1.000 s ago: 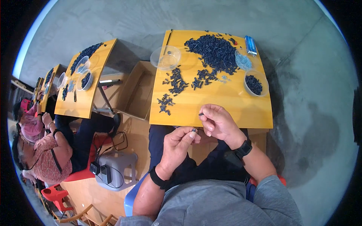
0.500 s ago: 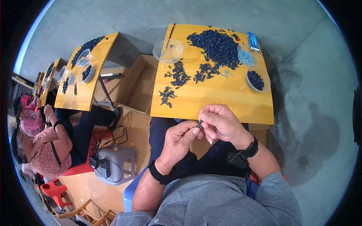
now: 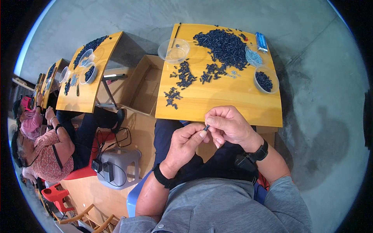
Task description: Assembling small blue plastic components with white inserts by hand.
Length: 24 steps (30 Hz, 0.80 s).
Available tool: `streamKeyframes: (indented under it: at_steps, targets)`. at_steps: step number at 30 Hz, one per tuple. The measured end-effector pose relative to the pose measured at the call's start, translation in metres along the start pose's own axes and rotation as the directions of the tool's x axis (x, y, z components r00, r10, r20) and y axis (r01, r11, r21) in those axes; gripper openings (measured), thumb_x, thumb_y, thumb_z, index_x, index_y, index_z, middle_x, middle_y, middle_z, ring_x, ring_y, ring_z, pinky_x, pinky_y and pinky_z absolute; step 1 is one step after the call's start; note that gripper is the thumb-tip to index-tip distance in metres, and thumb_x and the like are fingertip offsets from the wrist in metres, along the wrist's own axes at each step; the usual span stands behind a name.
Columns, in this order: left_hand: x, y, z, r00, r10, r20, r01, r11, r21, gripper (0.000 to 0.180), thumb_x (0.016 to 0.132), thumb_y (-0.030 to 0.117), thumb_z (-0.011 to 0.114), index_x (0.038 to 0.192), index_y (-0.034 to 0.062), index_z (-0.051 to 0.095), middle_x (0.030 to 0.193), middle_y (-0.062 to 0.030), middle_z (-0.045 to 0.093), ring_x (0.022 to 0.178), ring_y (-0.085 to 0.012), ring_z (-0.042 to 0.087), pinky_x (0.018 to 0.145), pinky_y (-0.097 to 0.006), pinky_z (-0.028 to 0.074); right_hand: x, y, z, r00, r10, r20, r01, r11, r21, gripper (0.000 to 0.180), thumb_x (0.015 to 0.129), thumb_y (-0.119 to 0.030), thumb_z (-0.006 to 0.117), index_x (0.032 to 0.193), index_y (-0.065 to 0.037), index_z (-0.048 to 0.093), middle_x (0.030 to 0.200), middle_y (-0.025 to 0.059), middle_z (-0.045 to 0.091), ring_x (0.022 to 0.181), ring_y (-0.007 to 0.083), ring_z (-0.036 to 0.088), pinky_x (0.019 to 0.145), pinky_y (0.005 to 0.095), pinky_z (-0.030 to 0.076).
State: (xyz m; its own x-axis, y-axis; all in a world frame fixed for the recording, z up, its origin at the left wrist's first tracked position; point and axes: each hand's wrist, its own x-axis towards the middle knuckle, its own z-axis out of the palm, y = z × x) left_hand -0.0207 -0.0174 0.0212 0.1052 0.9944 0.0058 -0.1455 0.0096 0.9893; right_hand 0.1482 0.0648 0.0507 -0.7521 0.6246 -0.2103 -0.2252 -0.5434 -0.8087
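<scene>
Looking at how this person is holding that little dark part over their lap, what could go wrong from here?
1. The small dark part is pinched between fingertips of the left hand and right hand, past the yellow table's near edge; if it slips, it likely drops to the lap or floor.
2. Loose dark pieces lie scattered near the table's left edge; a brushing forearm might push some off.
3. The clear round container overhangs the table's far left edge and could be knocked off.

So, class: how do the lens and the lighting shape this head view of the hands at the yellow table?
Head view: fisheye lens bows the yellow wooden table edges and leaves black corners; soft daylight, faint shadows on the grey concrete floor; left hand and right hand, pinching a small dark piece, look sharp.
</scene>
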Motion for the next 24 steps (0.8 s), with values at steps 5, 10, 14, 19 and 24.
streamKeyframes:
  at_steps: [5,10,14,19,24]
  targets:
    - [-0.0011,0.0017,0.0012,0.999,-0.040,-0.013,0.040,0.998,-0.040,0.012,0.093,0.006,0.054,0.095,-0.0010,0.064,0.081,-0.0024,0.063,0.077,-0.0091,0.057,0.072,-0.023,0.046,0.0007,-0.0012,-0.0010,1.000,0.010,0.003,-0.010,0.997,-0.080,0.017,0.093,-0.015,0.057,0.092,0.001,0.059,0.067,0.0041,0.056,0.045,0.0101,0.053,0.043,0.0260,0.049]
    - [-0.0017,-0.0007,0.0004,0.999,-0.044,-0.020,0.044,0.999,-0.030,0.013,0.093,0.006,0.054,0.097,-0.0011,0.064,0.080,-0.0024,0.064,0.077,-0.0090,0.058,0.072,-0.023,0.046,0.0004,-0.0049,0.0058,1.000,0.011,-0.022,-0.014,0.992,-0.129,0.020,0.095,-0.015,0.054,0.084,0.002,0.058,0.063,0.0023,0.057,0.044,0.0072,0.053,0.042,0.0209,0.046]
    - [0.0002,-0.0001,0.0007,0.999,-0.035,-0.011,0.035,0.999,-0.017,0.013,0.093,0.006,0.054,0.098,-0.0012,0.064,0.080,-0.0026,0.064,0.077,-0.0092,0.059,0.072,-0.023,0.047,0.0002,-0.0070,0.0054,0.999,0.008,-0.034,-0.014,0.982,-0.188,0.021,0.095,-0.015,0.054,0.083,0.002,0.058,0.062,0.0026,0.057,0.044,0.0071,0.053,0.042,0.0208,0.045]
    - [0.0006,-0.0031,0.0006,0.998,-0.042,-0.040,0.041,0.999,-0.032,0.013,0.092,0.005,0.055,0.099,-0.0018,0.064,0.081,-0.0036,0.065,0.077,-0.0099,0.060,0.072,-0.024,0.048,0.0022,-0.0090,0.0058,1.000,-0.003,-0.024,-0.003,0.967,-0.255,0.022,0.095,-0.015,0.053,0.081,0.001,0.058,0.061,0.0022,0.057,0.044,0.0070,0.053,0.042,0.0206,0.044]
    - [0.0032,0.0000,0.0007,0.999,-0.021,-0.047,0.020,1.000,-0.013,0.014,0.092,0.004,0.055,0.100,-0.0028,0.064,0.082,-0.0049,0.065,0.077,-0.0105,0.060,0.073,-0.024,0.048,0.0051,-0.0047,0.0038,0.999,-0.032,-0.034,0.024,0.978,-0.208,0.022,0.095,-0.016,0.053,0.082,0.001,0.058,0.061,0.0019,0.057,0.045,0.0072,0.054,0.043,0.0203,0.043]
